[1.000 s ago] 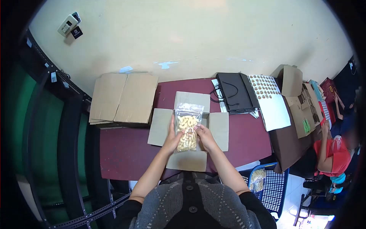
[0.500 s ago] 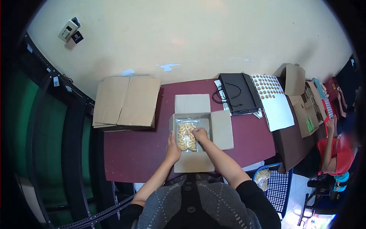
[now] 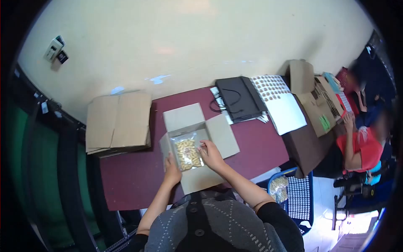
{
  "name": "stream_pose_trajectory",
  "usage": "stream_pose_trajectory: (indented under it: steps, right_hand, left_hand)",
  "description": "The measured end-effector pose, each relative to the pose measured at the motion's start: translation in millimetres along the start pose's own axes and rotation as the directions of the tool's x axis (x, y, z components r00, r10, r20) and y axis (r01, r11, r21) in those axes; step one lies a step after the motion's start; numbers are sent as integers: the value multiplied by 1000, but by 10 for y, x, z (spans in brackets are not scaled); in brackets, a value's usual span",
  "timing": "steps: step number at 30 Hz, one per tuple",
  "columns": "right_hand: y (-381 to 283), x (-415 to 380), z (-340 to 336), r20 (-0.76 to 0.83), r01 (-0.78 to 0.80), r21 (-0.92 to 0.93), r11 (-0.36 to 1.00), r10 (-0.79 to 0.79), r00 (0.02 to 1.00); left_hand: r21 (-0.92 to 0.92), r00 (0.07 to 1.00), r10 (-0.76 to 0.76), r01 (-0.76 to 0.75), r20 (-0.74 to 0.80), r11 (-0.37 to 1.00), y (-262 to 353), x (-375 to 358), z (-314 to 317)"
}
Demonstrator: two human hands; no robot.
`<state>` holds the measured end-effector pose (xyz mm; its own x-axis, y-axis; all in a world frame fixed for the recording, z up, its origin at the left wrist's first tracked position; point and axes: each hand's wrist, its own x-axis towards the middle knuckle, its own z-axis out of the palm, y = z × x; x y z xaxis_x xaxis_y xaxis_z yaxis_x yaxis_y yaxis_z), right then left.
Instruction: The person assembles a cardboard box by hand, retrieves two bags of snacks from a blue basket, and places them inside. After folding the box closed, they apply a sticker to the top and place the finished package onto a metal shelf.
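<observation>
An open cardboard box [image 3: 201, 180] sits on the table with its flaps spread. Inside it, toward the left, lies a clear plastic pouch [image 3: 187, 153] of pale, curved snack pieces, with a small label on its front. My left hand [image 3: 172, 170] is closed at the box's left wall, near the front corner. My right hand [image 3: 212, 155] is over the box's right part, fingers slightly apart and curved, with the fingertips right by the pouch's right edge. Nothing shows between those fingers.
Flattened cartons [image 3: 119, 122] are stacked left on the maroon table [image 3: 130, 180]. Behind the box lie a black bag [image 3: 239, 98] and a sticker sheet [image 3: 289, 115]. At right are an open carton [image 3: 312, 109], a blue basket [image 3: 310, 206] holding pouches, and a seated person [image 3: 363, 147].
The view has swung right, so the table appears shifted left and tilted. My right hand has come off the pouch's label to its right edge, its fingers loosening. My left hand stays at the box's side.
</observation>
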<state>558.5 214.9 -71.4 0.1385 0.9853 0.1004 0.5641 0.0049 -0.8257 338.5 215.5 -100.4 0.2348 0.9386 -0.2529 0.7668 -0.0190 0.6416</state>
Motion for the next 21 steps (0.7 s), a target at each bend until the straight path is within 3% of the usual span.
stream_pose_trajectory:
  steps: [2,3,5,7,10,12,14,16,18,21]
  right_hand:
    - [-113,-251,-330,-115,124,25,992,-121,986]
    - [-78,-351,-460,-184,119,-14,993,-120,976]
    - [37,-539,-739,-262,20,-1,1000,-20,965]
    - [185,-730,-953,-386,-100,75,992,122,915]
    - [479,-1018,-1180,-518,-241,155,958,287,806]
    - [582,-1253,-1348,-562,-292,122,949,309,767]
    - [678,-1504,-1499,-530,-189,-94,977,112,841]
    - [655,-1722,-1618,-552,-253,-55,966,182,814]
    - [733,-1927,-1705,-574,-236,-120,964,127,809]
    - [905,-2293,-1879,-618,-337,-70,939,224,753]
  left_hand:
    - [-6,999,-29,29,39,1000,125,-123,-104]
    - [68,999,-43,44,-14,997,191,-158,-125]
    - [151,999,-9,15,-40,988,414,-207,-133]
    - [137,959,184,-156,-217,978,713,-263,-80]
    - [49,916,385,-381,-117,923,1140,-294,85]
    - [32,864,499,-498,-66,866,1431,-367,250]
    - [-89,834,543,-550,-95,830,1753,-467,386]
    - [-180,814,578,-578,-62,796,2108,-494,445]
    - [-165,735,675,-676,-69,718,2380,-412,556]
    - [-194,693,721,-706,9,681,2851,-476,804]
